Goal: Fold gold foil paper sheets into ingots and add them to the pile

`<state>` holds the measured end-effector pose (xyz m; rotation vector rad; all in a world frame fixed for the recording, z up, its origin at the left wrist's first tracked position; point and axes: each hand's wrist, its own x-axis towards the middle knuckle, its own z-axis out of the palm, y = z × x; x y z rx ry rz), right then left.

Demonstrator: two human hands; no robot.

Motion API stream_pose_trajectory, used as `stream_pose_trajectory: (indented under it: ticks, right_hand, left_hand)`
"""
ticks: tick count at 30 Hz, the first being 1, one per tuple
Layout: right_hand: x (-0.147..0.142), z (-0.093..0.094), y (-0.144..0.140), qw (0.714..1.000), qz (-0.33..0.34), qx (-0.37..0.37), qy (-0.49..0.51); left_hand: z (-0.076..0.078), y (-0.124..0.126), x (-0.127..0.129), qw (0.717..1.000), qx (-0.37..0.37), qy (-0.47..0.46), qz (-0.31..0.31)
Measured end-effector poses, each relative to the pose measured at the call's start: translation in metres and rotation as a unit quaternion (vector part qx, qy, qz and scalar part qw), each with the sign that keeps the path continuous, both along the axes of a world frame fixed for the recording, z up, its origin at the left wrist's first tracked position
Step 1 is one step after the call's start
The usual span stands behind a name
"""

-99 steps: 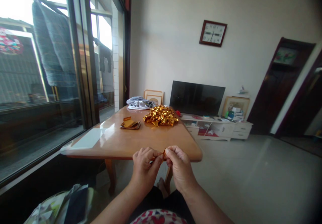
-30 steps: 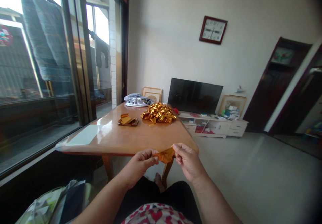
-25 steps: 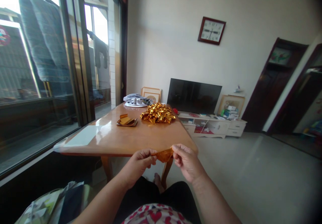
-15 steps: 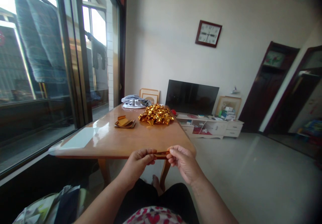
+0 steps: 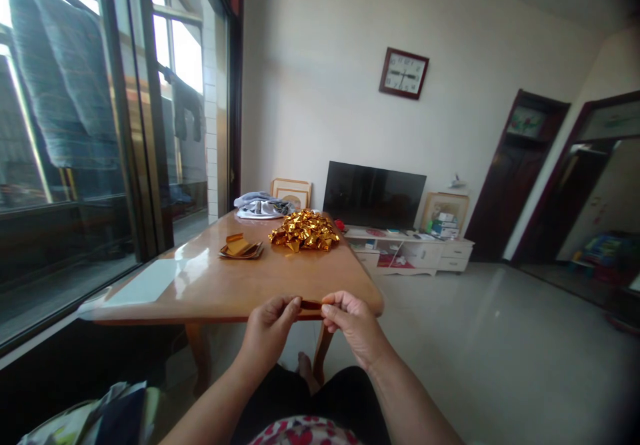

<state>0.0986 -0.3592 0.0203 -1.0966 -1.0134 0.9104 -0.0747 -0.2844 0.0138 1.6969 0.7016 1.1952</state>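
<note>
Between my two hands is a narrow folded strip of gold foil paper, stretched level just in front of the table's near edge. My left hand pinches its left end between thumb and fingers. The right end is gripped the same way by my right hand. Beyond them on the table lies a heap of shiny folded gold foil pieces. Left of that heap sits a small stack of flat gold paper sheets, with a bent sheet on top.
A pale sheet lies at the table's left side, and folded cloth at its far end. Past the table stand a television and a white cabinet. A glass window runs along the left. A bag is at lower left.
The view has turned slightly right. Both hands still hold the strip, which now shows a broader dark face between the fingers. Heap and stack look the same.
</note>
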Motion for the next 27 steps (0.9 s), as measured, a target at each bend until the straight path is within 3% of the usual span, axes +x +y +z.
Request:
stream_pose_trajectory:
  ticks: [13, 17, 22, 27]
  right_hand:
    - [-0.009, 0.0, 0.008, 0.995, -0.081, -0.037, -0.038]
    - [-0.005, -0.009, 0.014, 0.993, -0.1, -0.018, -0.06]
    - [0.0, -0.02, 0.022, 0.988, -0.133, 0.002, -0.083]
    - [-0.006, -0.019, 0.02, 0.983, -0.139, 0.015, -0.12]
  left_hand:
    - [-0.003, 0.002, 0.002, 0.987, 0.129, 0.074, 0.054]
    - [-0.005, 0.006, 0.005, 0.993, 0.101, 0.055, 0.039]
    - [-0.014, 0.012, 0.01, 0.999, 0.024, 0.004, -0.024]
    - [-0.018, 0.015, 0.011, 1.0, -0.013, 0.001, 0.015]
